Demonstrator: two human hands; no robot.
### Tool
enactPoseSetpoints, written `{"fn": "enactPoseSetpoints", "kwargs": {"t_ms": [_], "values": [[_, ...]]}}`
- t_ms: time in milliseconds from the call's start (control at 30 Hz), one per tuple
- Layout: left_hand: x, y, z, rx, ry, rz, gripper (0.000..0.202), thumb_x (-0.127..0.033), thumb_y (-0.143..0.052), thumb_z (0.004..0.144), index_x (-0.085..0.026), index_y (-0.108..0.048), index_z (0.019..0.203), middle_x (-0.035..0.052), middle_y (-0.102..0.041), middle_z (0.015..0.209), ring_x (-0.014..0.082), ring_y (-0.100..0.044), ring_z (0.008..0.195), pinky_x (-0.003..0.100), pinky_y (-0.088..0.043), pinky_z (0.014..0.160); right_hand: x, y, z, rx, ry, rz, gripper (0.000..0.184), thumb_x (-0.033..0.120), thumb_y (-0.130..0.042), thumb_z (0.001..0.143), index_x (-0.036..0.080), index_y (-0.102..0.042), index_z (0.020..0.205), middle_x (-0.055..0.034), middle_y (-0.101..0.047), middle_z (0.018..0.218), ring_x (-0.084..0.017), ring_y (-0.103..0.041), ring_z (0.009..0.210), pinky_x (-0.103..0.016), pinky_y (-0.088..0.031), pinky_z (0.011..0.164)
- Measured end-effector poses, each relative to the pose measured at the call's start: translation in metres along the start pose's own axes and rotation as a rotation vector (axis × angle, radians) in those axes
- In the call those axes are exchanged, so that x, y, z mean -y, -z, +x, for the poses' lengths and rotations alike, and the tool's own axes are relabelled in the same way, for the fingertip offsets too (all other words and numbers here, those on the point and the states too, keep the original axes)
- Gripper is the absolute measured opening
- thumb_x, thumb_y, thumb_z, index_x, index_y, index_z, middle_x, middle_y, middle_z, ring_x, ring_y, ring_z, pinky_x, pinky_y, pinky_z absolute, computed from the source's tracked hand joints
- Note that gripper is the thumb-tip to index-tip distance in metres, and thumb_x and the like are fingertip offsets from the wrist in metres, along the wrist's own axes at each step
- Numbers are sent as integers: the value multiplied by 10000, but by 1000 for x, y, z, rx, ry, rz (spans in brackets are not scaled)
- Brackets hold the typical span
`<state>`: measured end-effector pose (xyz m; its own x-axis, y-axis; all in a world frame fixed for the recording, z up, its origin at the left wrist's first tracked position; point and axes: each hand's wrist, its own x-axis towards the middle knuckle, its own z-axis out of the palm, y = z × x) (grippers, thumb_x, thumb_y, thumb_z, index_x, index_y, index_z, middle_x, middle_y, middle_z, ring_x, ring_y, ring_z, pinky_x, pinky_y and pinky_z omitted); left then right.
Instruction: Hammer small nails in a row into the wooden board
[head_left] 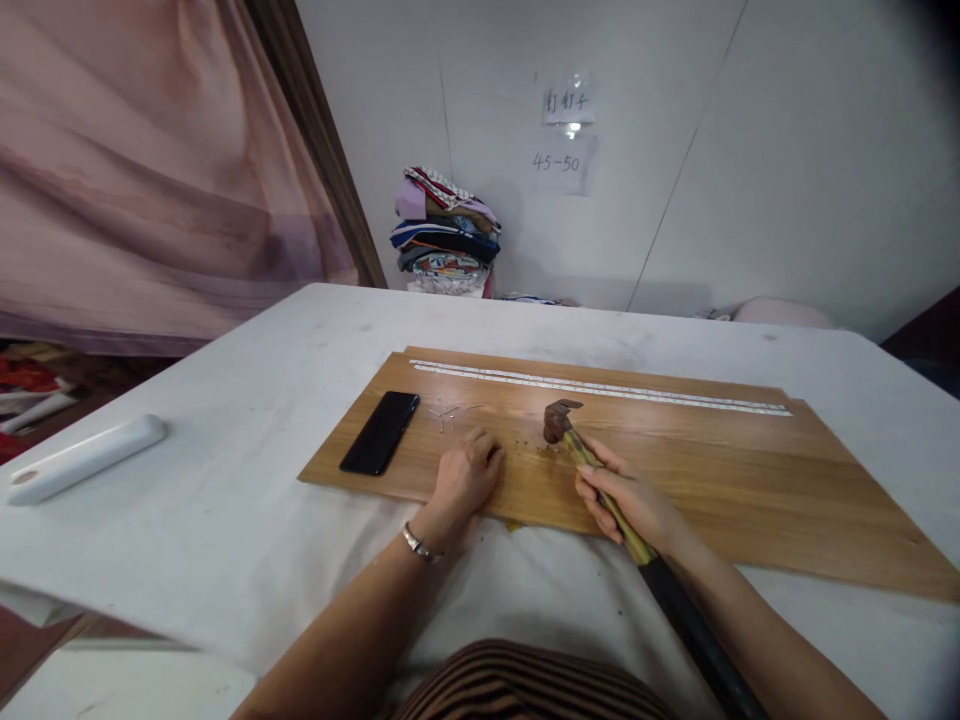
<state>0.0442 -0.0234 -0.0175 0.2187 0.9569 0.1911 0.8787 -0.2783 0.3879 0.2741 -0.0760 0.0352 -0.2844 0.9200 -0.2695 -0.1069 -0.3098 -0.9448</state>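
My right hand is wrapped around the yellow part of the handle of a claw hammer. Its rusty head is over the wooden board, close to several small nail heads; whether it touches them I cannot tell. On the board to the left of those nail heads rests my left hand, its fingers curled in; what they hold, if anything, is hidden. Just beyond that hand lies a small heap of loose nails.
A black phone lies on the board's left end. Two thin white strips run along its far side. The board lies on a white-covered table, with a long white object at left. Folded cloths are stacked behind.
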Motion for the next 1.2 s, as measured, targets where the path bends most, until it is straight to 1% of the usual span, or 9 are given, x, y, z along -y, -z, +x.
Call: {"fn": "enactPoseSetpoints", "kwargs": {"t_ms": [133,367,633,733,933,1100,1200], "values": [[1,0,1,-2,-13,4,168,-268,-489,907,-208,-609,804,26,-634,920,162,-595,887,252,-431,741,0,0,-1,1,18,-13,596,363,-557,866,251,-383,1425,79,-503,623,-36,-377,310,-142,-313,283],[1,-1,1,10,-8,9,152,-259,-496,905,-205,-610,822,29,-635,919,161,-597,885,255,-430,749,-7,0,6,10,-29,2,584,349,-548,868,262,-389,1423,83,-493,609,-36,-381,309,-135,-310,278],[2,-1,1,11,-8,13,178,-267,-485,908,-206,-621,812,24,-633,922,157,-595,876,250,-428,736,-1,1,1,-1,2,-5,594,351,-547,874,256,-367,1432,81,-500,626,-35,-388,311,-136,-312,278],[2,-1,1,6,-13,22,176,-274,-489,906,-207,-627,818,25,-632,912,162,-597,877,252,-428,725,-3,1,2,13,7,0,581,346,-547,876,267,-380,1428,81,-504,625,-31,-379,307,-135,-313,279],[3,-2,1,-1,-29,4,175,-264,-487,908,-203,-629,825,31,-634,916,164,-597,873,257,-434,740,-8,0,5,13,-39,17,583,345,-565,855,268,-409,1411,81,-502,613,-38,-384,311,-138,-310,274],[2,-1,0,0,-29,-7,187,-272,-477,912,-199,-627,826,35,-629,917,163,-592,875,261,-434,757,-6,1,2,15,-12,1,576,358,-561,859,273,-407,1408,81,-507,620,-38,-377,315,-142,-314,279],[1,0,1,11,-13,-8,184,-273,-479,910,-199,-627,827,35,-625,912,163,-590,867,261,-429,739,-4,1,1,16,5,-5,594,359,-555,863,267,-382,1424,81,-505,624,-39,-383,317,-144,-319,282]]}}
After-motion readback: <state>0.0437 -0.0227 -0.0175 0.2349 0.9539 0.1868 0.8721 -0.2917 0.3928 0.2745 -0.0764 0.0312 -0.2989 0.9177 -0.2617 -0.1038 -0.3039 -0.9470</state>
